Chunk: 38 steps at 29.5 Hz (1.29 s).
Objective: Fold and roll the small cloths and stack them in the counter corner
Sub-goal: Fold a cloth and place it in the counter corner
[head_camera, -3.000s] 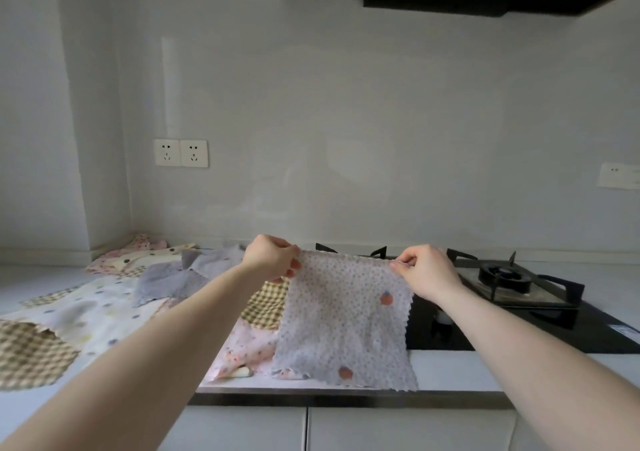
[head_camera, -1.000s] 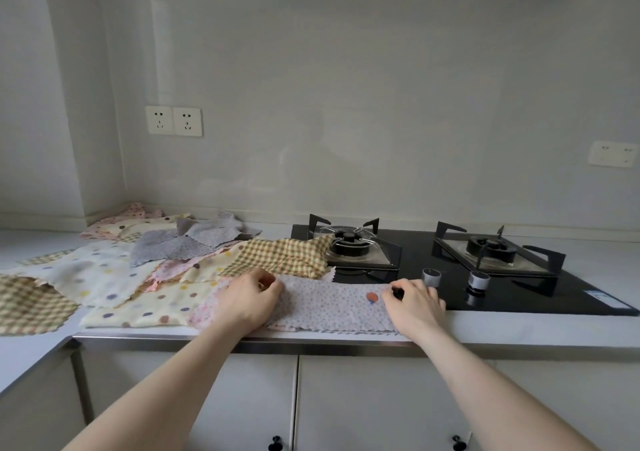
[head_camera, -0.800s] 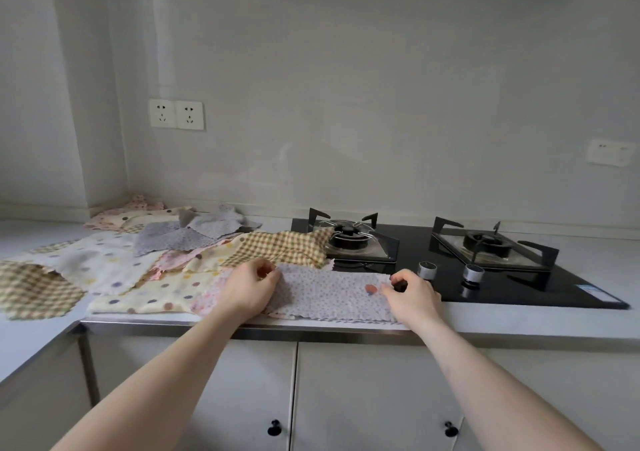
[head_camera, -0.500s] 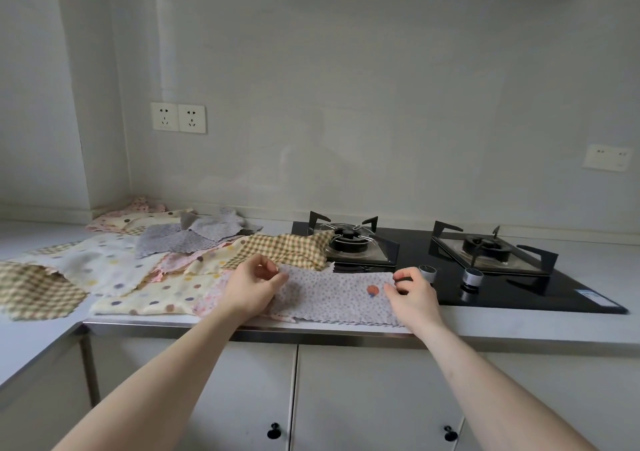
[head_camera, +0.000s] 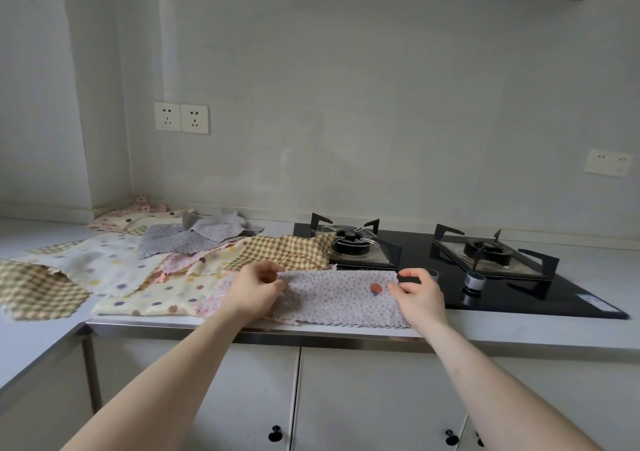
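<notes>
Since three seconds ago, the grey dotted cloth with orange motifs [head_camera: 341,300] has come down from mid-air, where both hands held it hanging by its top corners, and now lies as a wide folded strip at the front edge of the white desk [head_camera: 519,329], its right end lapping onto the black glass gas hob [head_camera: 519,298]; over the last half second both hands have kept to its far edge. Left hand [head_camera: 254,291]: fingers curled, thumb and fingertips pinching the far left corner of the strip. Right hand [head_camera: 419,294]: fingers bent, thumb and forefinger pinching the far right corner, just beside the orange motif. Left of the strip, and partly under it, lie loose unfolded cloths: a yellow-brown gingham cloth [head_camera: 287,251] reaching the left burner [head_camera: 349,242], a cream cloth with coloured dots [head_camera: 162,294], a pink patterned cloth [head_camera: 180,263], and grey dotted cloths [head_camera: 194,239] farther back. More cloths [head_camera: 138,216] lie in the desk corner against the wall, none visibly rolled. A second gingham cloth [head_camera: 38,289] rests on the left return of the desk. Two silver hob knobs [head_camera: 474,279] stand just right of the right hand. A double wall socket [head_camera: 181,117] is mounted above the corner.
</notes>
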Available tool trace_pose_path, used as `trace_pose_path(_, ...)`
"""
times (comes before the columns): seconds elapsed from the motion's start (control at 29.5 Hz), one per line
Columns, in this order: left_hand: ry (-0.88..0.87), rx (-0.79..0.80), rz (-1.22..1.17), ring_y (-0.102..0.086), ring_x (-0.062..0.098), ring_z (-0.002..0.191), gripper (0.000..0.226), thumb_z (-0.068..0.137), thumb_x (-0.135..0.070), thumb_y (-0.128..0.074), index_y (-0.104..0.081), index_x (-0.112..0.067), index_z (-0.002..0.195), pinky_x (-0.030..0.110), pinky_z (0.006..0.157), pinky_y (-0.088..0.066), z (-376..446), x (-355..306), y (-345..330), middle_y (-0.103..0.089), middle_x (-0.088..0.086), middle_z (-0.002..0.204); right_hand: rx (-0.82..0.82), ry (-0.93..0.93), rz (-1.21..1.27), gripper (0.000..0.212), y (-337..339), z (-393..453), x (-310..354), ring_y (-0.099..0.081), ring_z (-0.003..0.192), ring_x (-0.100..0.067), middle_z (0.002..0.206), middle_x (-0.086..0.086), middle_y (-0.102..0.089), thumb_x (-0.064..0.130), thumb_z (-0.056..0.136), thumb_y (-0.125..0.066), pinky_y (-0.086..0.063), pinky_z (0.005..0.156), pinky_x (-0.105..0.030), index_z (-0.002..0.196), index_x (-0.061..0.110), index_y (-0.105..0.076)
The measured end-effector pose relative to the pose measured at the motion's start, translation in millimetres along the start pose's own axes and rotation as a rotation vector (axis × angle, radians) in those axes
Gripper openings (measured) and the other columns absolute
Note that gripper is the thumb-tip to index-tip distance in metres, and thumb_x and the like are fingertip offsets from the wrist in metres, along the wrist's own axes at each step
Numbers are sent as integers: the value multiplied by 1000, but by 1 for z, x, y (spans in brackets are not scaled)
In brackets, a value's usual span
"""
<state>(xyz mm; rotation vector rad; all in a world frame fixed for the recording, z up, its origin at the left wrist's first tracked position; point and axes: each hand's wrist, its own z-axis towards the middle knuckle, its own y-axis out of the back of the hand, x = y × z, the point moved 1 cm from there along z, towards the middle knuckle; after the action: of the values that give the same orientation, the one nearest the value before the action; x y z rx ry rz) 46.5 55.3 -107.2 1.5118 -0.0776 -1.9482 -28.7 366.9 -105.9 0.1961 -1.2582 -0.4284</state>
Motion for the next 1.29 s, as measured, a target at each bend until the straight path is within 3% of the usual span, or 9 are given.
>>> trace_pose_path(0.14,7,-1,11,-70,12,69,17,86,-19,-69,-69,-28,100,25,58,-54,2,3,-1,-75,-5,83,43,-24,-27,28,-1,7,4,-68,84,-4,93,10,-75,31,89,-78,-54,64,-26,109,29,-59)
trace_pose_path(0.3,13,-10,68,-69,7,82,19,92,-36,-67,-70,-33,110,26,70,-55,4,4,-2,-73,-12,90,63,-39,-33,32,-1,14,16,-65,86,-3,94,10,-73,29,88,-79,-50,62,-25,113,26,-59)
trace_pose_path(0.54,5,-30,93,-67,7,83,24,96,-39,-63,-70,-29,116,24,67,-49,5,5,-3,-73,-9,95,144,-77,-24,30,-10,28,44,-66,102,-17,103,5,-72,28,81,-80,-57,90,-41,105,29,-62)
trace_pose_path(0.74,7,-35,91,-67,16,95,26,97,-31,-58,-71,-26,120,30,83,-53,7,8,-3,-74,-3,107,205,-45,27,33,-37,15,83,-69,86,-16,105,-2,-69,18,79,-80,-56,64,-30,108,22,-64)
trace_pose_path(0.85,17,-28,87,-67,16,98,26,97,-30,-58,-71,-27,119,30,84,-52,8,9,-3,-74,-4,107,244,-32,64,35,-61,4,96,-71,91,-18,109,-1,-68,15,76,-80,-63,77,-40,107,25,-64)
trace_pose_path(0.95,33,-22,56,-68,13,94,22,96,-29,-59,-72,-30,114,30,83,-54,8,8,-2,-73,-8,100,272,15,47,34,-84,-9,104,-65,99,-13,110,4,-67,17,79,-80,-57,88,-38,107,27,-63)
trace_pose_path(1.08,47,-6,16,-68,16,97,24,93,-28,-58,-73,-29,112,32,85,-55,6,6,-1,-74,-6,101,304,38,54,30,-110,-25,111,-66,94,-8,103,5,-70,15,82,-79,-56,85,-32,105,25,-63)
trace_pose_path(1.22,35,5,-43,-70,16,97,35,81,-32,-48,-75,-27,102,38,90,-56,7,8,2,-77,-6,98,430,-17,133,28,-120,-37,112,-77,78,-20,92,-4,-76,7,85,-75,-65,74,-38,105,19,-60)
trace_pose_path(1.29,24,-8,-62,-67,16,103,37,81,-34,-47,-75,-23,102,34,93,-52,6,7,3,-76,-5,103,381,40,126,18,-113,-38,107,-76,72,-16,87,-1,-77,12,90,-71,-65,70,-35,104,19,-62)
